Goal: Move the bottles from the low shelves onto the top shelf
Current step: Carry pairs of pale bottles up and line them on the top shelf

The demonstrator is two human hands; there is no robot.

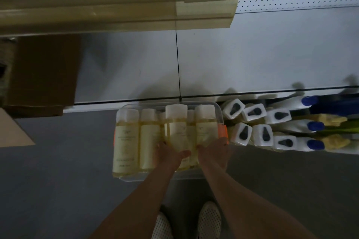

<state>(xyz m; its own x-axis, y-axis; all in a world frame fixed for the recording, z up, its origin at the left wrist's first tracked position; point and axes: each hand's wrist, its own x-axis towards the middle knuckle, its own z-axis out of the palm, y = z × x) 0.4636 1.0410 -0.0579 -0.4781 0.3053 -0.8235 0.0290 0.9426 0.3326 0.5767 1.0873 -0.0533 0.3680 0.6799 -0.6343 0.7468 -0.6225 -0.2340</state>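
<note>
A clear plastic bin (218, 111) with orange side clips sits on the floor in front of the shelving, holding several yellow bottles with white caps. My left hand (171, 154) grips one raised yellow bottle (177, 128) in the bin's middle, thumb across its lower front. My right hand (214, 151) is closed around the neighbouring yellow bottle (206, 122) at the bin's right side. Two more yellow bottles (127, 137) stand at the left of the bin, untouched.
White bottles with black-marked caps (253, 122) and spray bottles with blue nozzles (314, 126) stand to the right of the bin. A brown cardboard box (42, 72) stands at the left. Tan shelf edges (116, 13) jut out overhead. My shoes (208, 219) are below.
</note>
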